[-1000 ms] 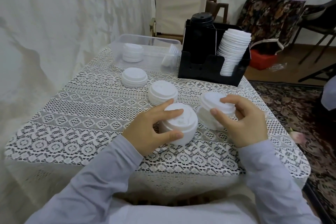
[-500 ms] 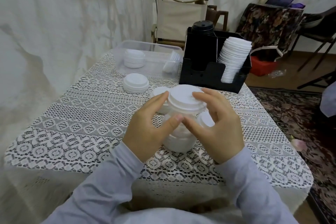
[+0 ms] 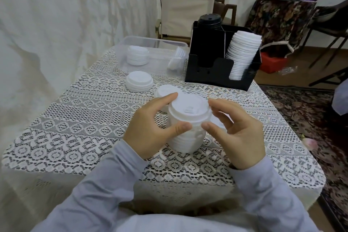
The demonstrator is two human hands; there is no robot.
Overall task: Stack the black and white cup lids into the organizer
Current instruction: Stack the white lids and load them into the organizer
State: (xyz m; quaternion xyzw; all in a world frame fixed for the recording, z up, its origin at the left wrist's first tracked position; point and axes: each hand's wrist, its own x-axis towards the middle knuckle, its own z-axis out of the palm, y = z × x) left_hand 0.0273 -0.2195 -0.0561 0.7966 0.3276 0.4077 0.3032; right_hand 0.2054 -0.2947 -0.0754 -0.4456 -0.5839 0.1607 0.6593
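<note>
A tall stack of white lids [image 3: 188,137] stands on the lace-covered desk [image 3: 84,128], midway between the left and right edges and nearer the near edge. The left hand [image 3: 150,132] grips the stack from the left, its thumb pressed to the front of the stack and its forefinger lying along the top lid's rim. The right hand [image 3: 239,135] grips it from the right, its thumb against the stack's side and its curled fingers at the top rim.

Just behind the stack, a second stack of white lids [image 3: 163,90] is partly hidden by the left hand. Further toward the far left is a short stack [image 3: 139,81].

The black organizer [image 3: 216,75] sits by the far right corner. Its left compartment holds a column of black lids [image 3: 210,22] that rises above the wall. Its right compartment holds a tilted column of white lids [image 3: 243,51].

A clear plastic bin [image 3: 156,43] lies along the far edge, touching or just beside the organizer's left wall. It holds a low pile of white lids [image 3: 137,55] and a few lids on edge [image 3: 178,60] at its right end.
</note>
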